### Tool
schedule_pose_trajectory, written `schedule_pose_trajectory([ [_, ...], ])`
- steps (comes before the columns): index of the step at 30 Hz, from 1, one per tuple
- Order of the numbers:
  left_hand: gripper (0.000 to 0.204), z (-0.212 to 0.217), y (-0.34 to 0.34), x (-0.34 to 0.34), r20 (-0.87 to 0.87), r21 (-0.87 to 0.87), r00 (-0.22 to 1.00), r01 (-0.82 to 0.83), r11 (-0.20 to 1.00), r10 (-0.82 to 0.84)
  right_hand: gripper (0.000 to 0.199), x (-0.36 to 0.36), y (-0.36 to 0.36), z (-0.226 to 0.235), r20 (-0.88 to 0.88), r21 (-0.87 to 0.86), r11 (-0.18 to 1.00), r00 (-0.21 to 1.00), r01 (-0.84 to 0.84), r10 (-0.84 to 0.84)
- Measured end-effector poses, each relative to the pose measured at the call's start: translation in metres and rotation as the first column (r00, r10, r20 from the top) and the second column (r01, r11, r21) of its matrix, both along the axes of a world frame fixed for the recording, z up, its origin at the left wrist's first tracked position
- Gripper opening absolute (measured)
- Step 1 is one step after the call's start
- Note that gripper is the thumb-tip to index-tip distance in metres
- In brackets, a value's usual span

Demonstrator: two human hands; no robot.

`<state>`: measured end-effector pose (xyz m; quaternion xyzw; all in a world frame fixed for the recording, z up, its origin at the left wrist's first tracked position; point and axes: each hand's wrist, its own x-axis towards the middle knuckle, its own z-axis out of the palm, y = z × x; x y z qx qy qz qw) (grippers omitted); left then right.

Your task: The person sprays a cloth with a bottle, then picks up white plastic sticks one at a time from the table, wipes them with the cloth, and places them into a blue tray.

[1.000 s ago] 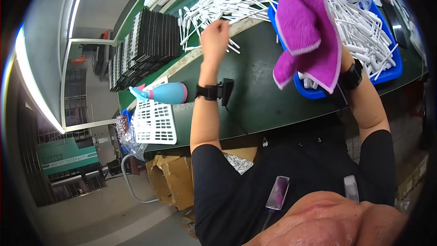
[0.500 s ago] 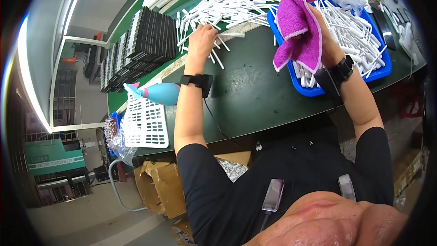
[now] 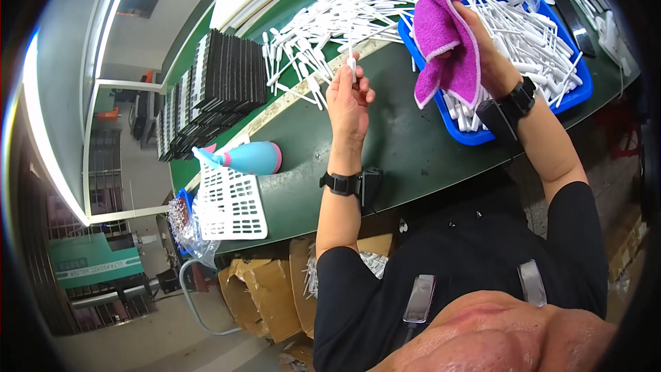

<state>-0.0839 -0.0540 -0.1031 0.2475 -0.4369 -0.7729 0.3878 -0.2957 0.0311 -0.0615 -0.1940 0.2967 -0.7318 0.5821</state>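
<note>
Stick: one white plastic stick (image 3: 352, 62), pinched upright between the fingertips of the left hand (image 3: 349, 100), raised above the green table (image 3: 399, 145), near the loose heap.
Cloth: purple cloth (image 3: 447, 41) gripped in the right hand (image 3: 490, 55), fingers folded round it, hanging over the near end of the blue tray (image 3: 475, 136).
Heap: many white sticks (image 3: 330, 21) lie scattered on the table beyond the left hand; by the look of it these are waiting their turn.
Tray: a large pile of sticks (image 3: 530, 34) already lies in it, which I judge to be the handled ones; how many of each cannot be counted.
Progress: seemingly midway, with a big share on both sides and one stick in hand, not yet touching the cloth.
Left arm: forearm reaches straight up from the lower edge, wrist with a black band (image 3: 341, 183), hand upright, palm turned to the right.
Right arm: elbow bent, forearm slanting inward, watch (image 3: 518, 100) at the wrist, hand level with the left and near it, cloth between them.
Around: spray bottle (image 3: 241, 158), white grid (image 3: 231, 203), stacked black trays (image 3: 213, 93) to the left.
</note>
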Motion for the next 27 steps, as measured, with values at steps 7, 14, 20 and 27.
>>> schedule_pose_trajectory([
  [7,0.026,-0.008,0.011,-0.003,-0.016,0.063,1.000,-0.012,0.998,0.013,0.038,-0.018,-0.003,-0.018,-0.058,-0.107,0.985,0.990,-0.134,0.129],
  [14,0.027,-0.016,0.007,0.005,-0.044,0.157,0.998,-0.027,0.987,0.034,0.036,0.002,0.005,0.001,-0.068,0.044,0.998,0.997,0.045,-0.042],
  [20,0.025,-0.009,0.010,0.003,-0.057,0.120,0.997,-0.044,0.992,0.051,0.035,-0.010,-0.003,-0.016,-0.110,-0.093,0.994,0.993,-0.048,0.038],
  [27,0.020,-0.001,0.035,-0.035,0.185,-0.218,0.982,0.019,0.976,0.022,0.032,0.034,-0.007,-0.028,-0.245,0.103,0.994,0.967,-0.044,0.069],
])
